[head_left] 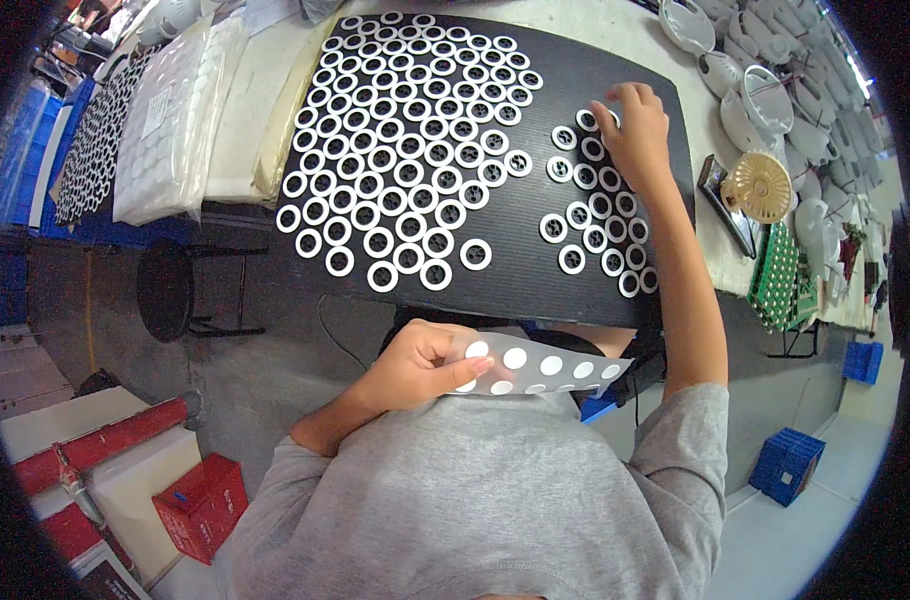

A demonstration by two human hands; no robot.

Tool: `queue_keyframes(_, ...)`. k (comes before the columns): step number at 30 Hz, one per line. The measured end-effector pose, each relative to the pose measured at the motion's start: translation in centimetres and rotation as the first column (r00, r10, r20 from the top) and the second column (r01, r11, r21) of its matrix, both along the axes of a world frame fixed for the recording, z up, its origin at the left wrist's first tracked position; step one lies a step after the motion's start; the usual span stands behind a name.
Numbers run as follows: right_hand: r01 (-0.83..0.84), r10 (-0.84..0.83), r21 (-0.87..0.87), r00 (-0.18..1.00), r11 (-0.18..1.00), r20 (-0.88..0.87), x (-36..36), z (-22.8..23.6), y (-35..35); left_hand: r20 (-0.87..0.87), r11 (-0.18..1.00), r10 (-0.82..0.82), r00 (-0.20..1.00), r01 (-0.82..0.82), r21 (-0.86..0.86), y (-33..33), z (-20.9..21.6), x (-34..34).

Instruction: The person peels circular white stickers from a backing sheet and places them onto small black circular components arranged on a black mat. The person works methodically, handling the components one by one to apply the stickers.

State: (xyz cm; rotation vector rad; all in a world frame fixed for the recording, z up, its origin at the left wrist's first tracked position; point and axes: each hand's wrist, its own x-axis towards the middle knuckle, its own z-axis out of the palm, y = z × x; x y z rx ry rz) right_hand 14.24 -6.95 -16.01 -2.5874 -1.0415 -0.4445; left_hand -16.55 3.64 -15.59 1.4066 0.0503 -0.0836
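Low in front of my body, my left hand (425, 362) is closed on a translucent strip of round white stickers (553, 366), thumb on top near its left end. My right hand (639, 135) reaches to the far right of the black board (545, 45). Its thumb and fingers are bent and apart, over a white ring with a black centre (586, 120) and others like it. Part of a ring shows between thumb and fingers; whether they touch it I cannot tell. Many such ringed discs (408, 173) cover the board's left and middle.
Left of the board lie a plastic-wrapped pack of white discs (165, 130) and another dark sheet of rings (100, 150). On the right are a cream handheld fan (758, 188), green circuit boards (775, 275) and piled white housings (765, 100). A red box (203, 508) and a blue crate (787, 466) stand lower down.
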Motion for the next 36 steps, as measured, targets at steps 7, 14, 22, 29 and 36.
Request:
queue_keyframes(7,-0.213,0.226,-0.148,0.971,0.966,0.078,-2.6,-3.0,-0.4,0.006,0.999,-0.028,1.0,0.028,0.032,0.0,-0.1,0.1)
queue_keyframes(14,-0.216,0.271,0.196,0.909,0.956,-0.317,-3.6,3.1,-6.0,0.032,0.999,-0.011,0.999,0.01,0.052,-0.1,-0.1,0.0)
queue_keyframes(22,-0.05,-0.03,-0.272,0.958,0.961,-0.285,-12.8,0.4,-13.2,-0.019,0.993,-0.112,0.994,0.112,0.031,-0.8,-0.1,1.2)
queue_keyframes(29,-0.083,0.056,-0.198,0.989,0.977,-0.137,-12.2,-0.3,-8.0,0.041,0.987,-0.13,0.991,0.125,0.097,-1.1,0.4,1.6)
queue_keyframes(36,-0.142,0.137,-0.2,0.99,0.97,-0.035,-9.5,-0.6,-4.5,0.014,0.992,-0.11,0.994,0.109,0.069,-0.8,-0.1,1.1)
